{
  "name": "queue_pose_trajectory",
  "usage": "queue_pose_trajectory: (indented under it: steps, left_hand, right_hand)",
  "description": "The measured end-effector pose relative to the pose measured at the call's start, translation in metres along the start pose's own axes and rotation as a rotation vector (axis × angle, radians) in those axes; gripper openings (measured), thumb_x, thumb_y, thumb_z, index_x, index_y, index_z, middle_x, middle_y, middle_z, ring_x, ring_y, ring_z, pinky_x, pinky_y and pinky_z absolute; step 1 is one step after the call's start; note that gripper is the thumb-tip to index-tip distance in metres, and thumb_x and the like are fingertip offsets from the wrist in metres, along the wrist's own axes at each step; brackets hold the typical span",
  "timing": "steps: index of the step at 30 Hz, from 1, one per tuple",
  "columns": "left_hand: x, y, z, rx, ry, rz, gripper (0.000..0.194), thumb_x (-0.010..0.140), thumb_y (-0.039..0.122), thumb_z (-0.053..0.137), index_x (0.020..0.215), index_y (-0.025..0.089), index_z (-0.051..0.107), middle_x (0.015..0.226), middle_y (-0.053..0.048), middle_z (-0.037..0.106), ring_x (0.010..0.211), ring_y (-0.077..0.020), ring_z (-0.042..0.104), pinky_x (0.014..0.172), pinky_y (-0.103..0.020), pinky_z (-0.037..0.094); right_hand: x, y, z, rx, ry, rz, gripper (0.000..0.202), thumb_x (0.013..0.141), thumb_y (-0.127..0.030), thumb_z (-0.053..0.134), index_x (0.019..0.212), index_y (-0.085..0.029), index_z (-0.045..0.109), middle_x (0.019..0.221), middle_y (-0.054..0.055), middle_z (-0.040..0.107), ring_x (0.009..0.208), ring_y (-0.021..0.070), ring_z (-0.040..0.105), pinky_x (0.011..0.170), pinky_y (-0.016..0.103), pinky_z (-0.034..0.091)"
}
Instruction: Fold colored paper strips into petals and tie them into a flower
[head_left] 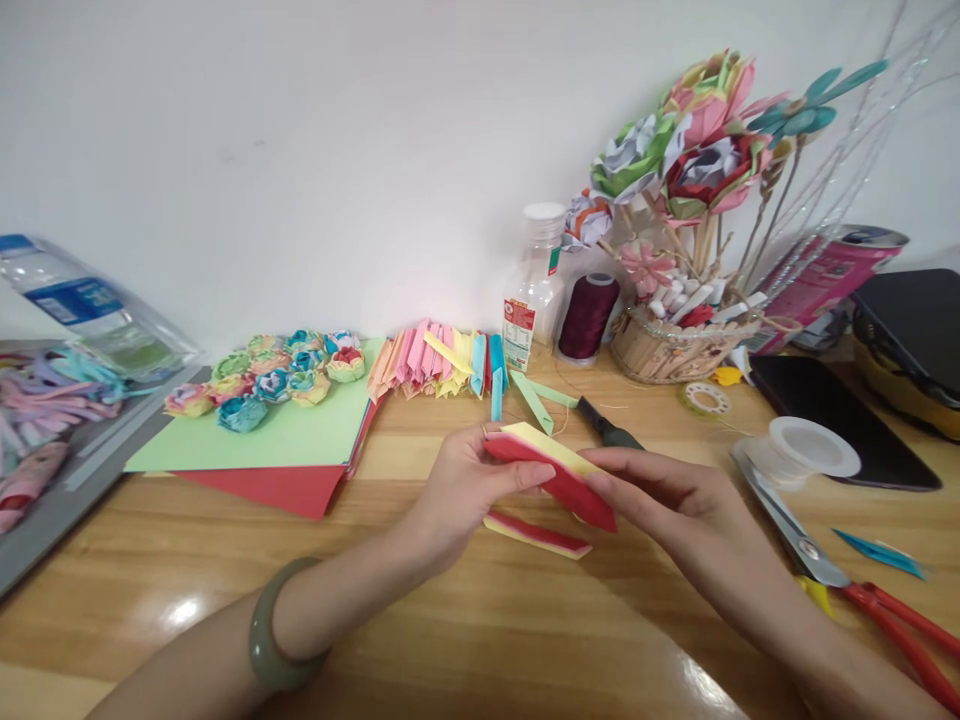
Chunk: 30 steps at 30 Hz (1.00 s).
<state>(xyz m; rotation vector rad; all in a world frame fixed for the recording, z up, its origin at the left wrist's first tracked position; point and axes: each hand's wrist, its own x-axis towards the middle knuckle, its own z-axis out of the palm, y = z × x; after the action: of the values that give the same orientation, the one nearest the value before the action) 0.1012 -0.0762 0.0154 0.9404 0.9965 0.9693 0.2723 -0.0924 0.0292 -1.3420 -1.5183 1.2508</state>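
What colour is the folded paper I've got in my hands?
The paper shows red and yellow, seen best in the head view.

One head-worn camera looks forward and down at close range over the surface (pixel 187 550). The left forearm (pixel 352 610) and right forearm (pixel 772 600) enter from the near side. The red-and-yellow paper (pixel 570 485) lies slightly right of centre; the far wall (pixel 300 150) fills much of the upper view.

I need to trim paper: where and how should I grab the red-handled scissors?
Best by the red handles, probably from the near right: the scissors lie with the handles toward that side, while the blades point away, close to the white spool.
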Motion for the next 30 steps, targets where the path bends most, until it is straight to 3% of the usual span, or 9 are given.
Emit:
queue_pose_trajectory:
  steps: [4, 7, 12, 14, 20, 25, 30]
  left_hand:
    - [-0.001, 0.0, 0.0, -0.047, -0.016, -0.025, 0.017, 0.06, 0.021, 0.072, 0.073, 0.012, 0.066, 0.072, -0.002, 0.065, 0.07, -0.0111, 0.058, 0.073, -0.026, 0.043]
    - [-0.003, -0.001, 0.001, -0.082, -0.036, -0.072, 0.02, 0.06, 0.022, 0.072, 0.077, 0.013, 0.066, 0.075, -0.003, 0.066, 0.07, -0.0121, 0.059, 0.072, -0.028, 0.045]
    - [-0.003, -0.003, 0.0, -0.096, 0.007, -0.062, 0.014, 0.063, 0.021, 0.07, 0.073, 0.013, 0.066, 0.074, -0.002, 0.066, 0.071, -0.011, 0.059, 0.069, -0.024, 0.047]
    - [-0.003, -0.003, 0.001, -0.127, 0.008, -0.054, 0.013, 0.065, 0.022, 0.067, 0.075, 0.014, 0.067, 0.078, -0.003, 0.067, 0.076, -0.0119, 0.06, 0.07, -0.023, 0.047]
    - [-0.006, -0.001, 0.006, -0.233, -0.084, -0.031, 0.013, 0.071, 0.017, 0.061, 0.082, 0.014, 0.068, 0.083, -0.004, 0.068, 0.081, -0.0128, 0.061, 0.076, -0.023, 0.047]
    - [-0.005, -0.001, 0.007, -0.354, -0.115, -0.05, 0.015, 0.077, 0.021, 0.054, 0.081, 0.013, 0.066, 0.088, -0.007, 0.068, 0.085, -0.017, 0.062, 0.078, -0.03, 0.048]
    - [-0.005, -0.003, 0.007, -0.302, -0.248, -0.025, 0.034, 0.072, 0.041, 0.06, 0.087, 0.011, 0.066, 0.091, -0.01, 0.067, 0.088, -0.0184, 0.061, 0.084, -0.031, 0.045]
  right_hand:
    - [0.0, 0.002, 0.0, 0.034, -0.073, 0.02, 0.019, 0.072, -0.04, 0.061, 0.077, -0.024, 0.07, 0.072, 0.0, 0.069, 0.067, 0.0161, 0.06, 0.06, 0.025, 0.048]
    - [0.001, 0.005, 0.0, 0.071, -0.047, 0.023, 0.02, 0.071, -0.041, 0.062, 0.072, -0.022, 0.069, 0.066, 0.0, 0.067, 0.06, 0.0141, 0.058, 0.054, 0.023, 0.046]
    - [0.003, 0.01, -0.003, 0.074, 0.264, -0.094, 0.016, 0.068, -0.04, 0.065, 0.073, -0.025, 0.069, 0.077, 0.0, 0.067, 0.073, 0.0166, 0.06, 0.063, 0.025, 0.047]
    - [0.002, 0.011, -0.003, 0.085, 0.327, -0.142, 0.014, 0.068, -0.038, 0.066, 0.075, -0.026, 0.068, 0.08, -0.001, 0.067, 0.074, 0.0149, 0.059, 0.062, 0.023, 0.046]
    - [-0.004, 0.01, 0.005, -0.178, 0.111, -0.212, 0.013, 0.074, -0.035, 0.061, 0.073, -0.022, 0.065, 0.062, -0.002, 0.061, 0.053, 0.0114, 0.051, 0.048, 0.022, 0.039]
    - [-0.003, 0.012, 0.006, -0.342, 0.132, -0.309, 0.014, 0.077, -0.032, 0.056, 0.077, -0.021, 0.065, 0.066, 0.0, 0.062, 0.054, 0.0117, 0.051, 0.047, 0.023, 0.036]
    - [-0.003, 0.014, 0.006, -0.337, 0.167, -0.235, 0.017, 0.077, -0.036, 0.056, 0.076, -0.021, 0.064, 0.061, 0.0, 0.063, 0.051, 0.012, 0.052, 0.045, 0.023, 0.037]
